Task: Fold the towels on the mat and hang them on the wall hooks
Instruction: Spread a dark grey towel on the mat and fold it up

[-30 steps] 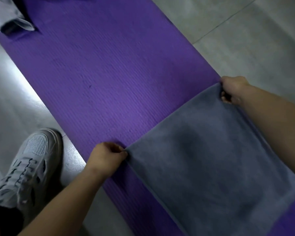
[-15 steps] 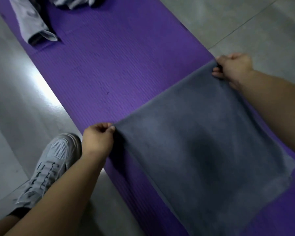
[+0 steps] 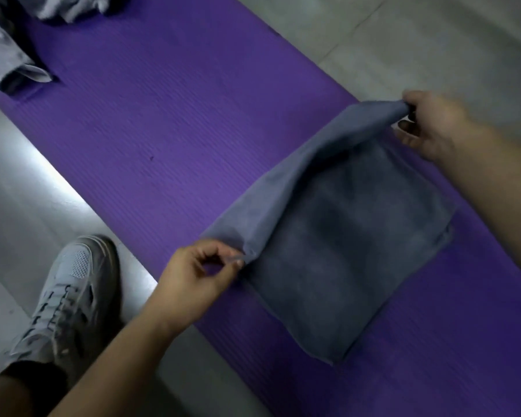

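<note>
At far left a grey mesh shoe (image 3: 69, 296) stands on the smooth grey floor (image 3: 433, 31), just beside the mat's edge. Two crumpled pale cloths (image 3: 6, 67) lie at the far end of the purple mat (image 3: 169, 115). They are probably further towels waiting to be folded, though the view crops them at the frame edge. The mat is a long foam strip with fine parallel ribbing running along its length. The left hand (image 3: 193, 278) pinches one corner of the grey towel (image 3: 343, 260) between thumb and fingertips, with the remaining fingers curled. The towel is soft, matte, short-pile cloth and roughly rectangular. Most of it lies flat on the near part of the mat, while its far edge is raised off the surface and sags in a shallow curve between the two hands. An offset hem along the right side suggests the towel is already doubled once. The right hand (image 3: 433, 127) grips the opposite corner of the raised edge, fingers closed around the cloth. Task status, as judged: one fold of this towel is in progress and not yet laid down. The pale cloths are unfolded, nothing has been hung, and no wall hooks are in view.
</note>
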